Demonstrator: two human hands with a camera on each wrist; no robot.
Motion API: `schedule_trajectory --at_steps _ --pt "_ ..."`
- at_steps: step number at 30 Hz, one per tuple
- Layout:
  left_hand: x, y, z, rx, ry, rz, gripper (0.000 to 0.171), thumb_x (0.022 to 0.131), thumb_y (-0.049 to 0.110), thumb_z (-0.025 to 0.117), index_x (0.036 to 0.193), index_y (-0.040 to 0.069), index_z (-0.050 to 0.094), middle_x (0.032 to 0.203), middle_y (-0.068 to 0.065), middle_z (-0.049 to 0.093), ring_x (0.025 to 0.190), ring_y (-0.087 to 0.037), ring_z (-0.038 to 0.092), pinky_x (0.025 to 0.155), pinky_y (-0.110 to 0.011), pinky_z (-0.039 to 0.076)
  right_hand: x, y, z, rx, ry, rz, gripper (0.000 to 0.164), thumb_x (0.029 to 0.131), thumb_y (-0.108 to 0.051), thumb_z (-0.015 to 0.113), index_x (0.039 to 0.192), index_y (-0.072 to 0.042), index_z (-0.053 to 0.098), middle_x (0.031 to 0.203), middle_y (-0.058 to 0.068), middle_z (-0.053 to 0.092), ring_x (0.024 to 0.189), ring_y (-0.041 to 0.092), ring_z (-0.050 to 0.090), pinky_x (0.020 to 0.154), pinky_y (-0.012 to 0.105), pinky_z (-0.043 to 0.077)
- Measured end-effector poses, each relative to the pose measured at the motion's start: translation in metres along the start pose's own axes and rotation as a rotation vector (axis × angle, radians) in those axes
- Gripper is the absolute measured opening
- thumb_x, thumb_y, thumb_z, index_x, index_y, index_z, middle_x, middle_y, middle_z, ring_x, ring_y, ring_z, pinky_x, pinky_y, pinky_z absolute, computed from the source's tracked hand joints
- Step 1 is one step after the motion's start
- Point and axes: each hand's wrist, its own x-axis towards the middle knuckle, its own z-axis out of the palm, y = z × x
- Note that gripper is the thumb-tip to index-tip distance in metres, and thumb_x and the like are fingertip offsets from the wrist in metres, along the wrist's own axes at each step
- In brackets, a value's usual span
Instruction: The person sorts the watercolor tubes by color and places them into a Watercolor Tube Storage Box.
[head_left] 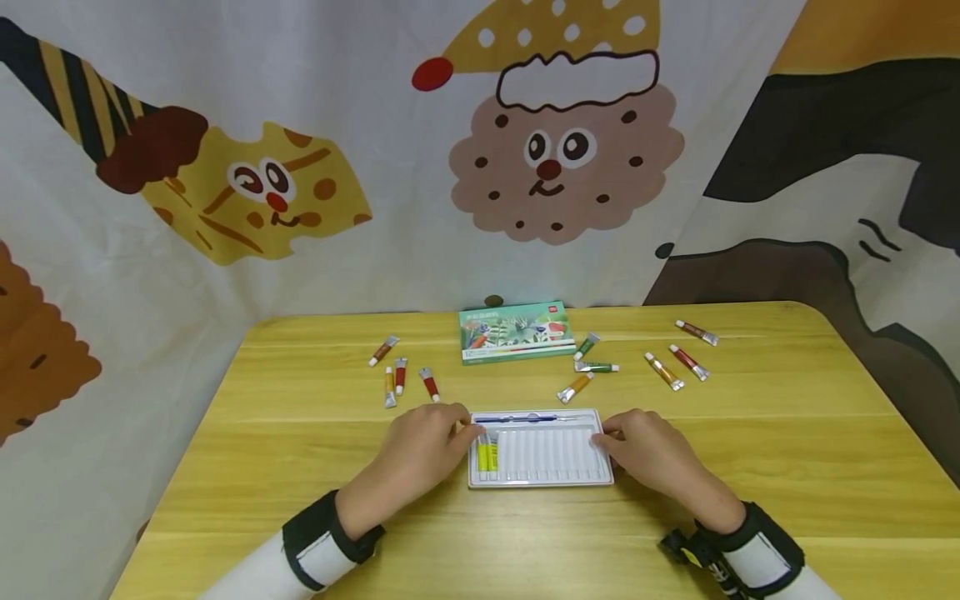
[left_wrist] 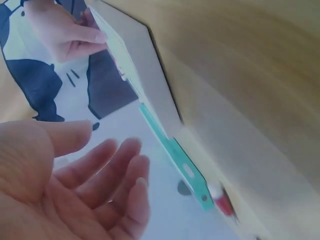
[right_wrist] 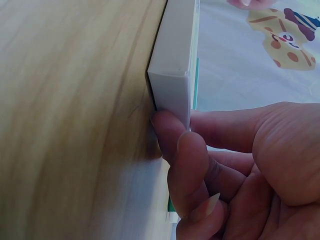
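Note:
A white plastic paint tray (head_left: 555, 454) lies in front of me, its slots running side by side. Two yellow paint tubes (head_left: 487, 457) fill the leftmost slots, and a blue-handled paintbrush (head_left: 517, 419) lies along the top groove. My right hand (head_left: 651, 450) pinches the tray's right end, thumb over the rim and fingertips against the side wall in the right wrist view. At the tray's upper left corner is my left hand (head_left: 429, 446); in the left wrist view its fingers are loosely bent, with nothing between them.
Behind the tray lies a green paint box (head_left: 517, 332). Loose paint tubes lie to its left, such as a red tube (head_left: 401, 376), and to its right, such as a brown tube (head_left: 697, 332). A printed curtain (head_left: 405, 250) hangs behind the wooden table (head_left: 300, 442).

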Motion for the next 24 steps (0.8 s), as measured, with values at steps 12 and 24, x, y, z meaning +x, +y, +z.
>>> schedule_trajectory --at_steps 12,24 --pt "-0.004 -0.032 -0.015 0.127 0.212 0.15 0.045 0.097 0.013 0.076 0.139 0.003 0.065 0.141 -0.02 0.063 0.128 -0.036 0.063 0.1 -0.053 0.053 0.0 0.001 0.0 0.004 -0.002 0.001 0.021 0.098 -0.014 0.073 0.11 0.002 0.078 0.09 0.003 0.074 0.064 0.014 0.053 0.056 0.028 0.036" --pt "0.006 -0.079 -0.03 0.207 0.141 -0.006 0.077 0.089 0.024 0.083 0.153 -0.003 0.048 0.161 -0.029 0.037 0.145 -0.048 0.04 0.111 -0.062 0.04 0.001 0.001 0.0 0.009 0.0 0.007 0.022 0.098 -0.014 0.073 0.112 0.002 0.078 0.089 0.003 0.073 0.064 0.014 0.053 0.055 0.027 0.036"
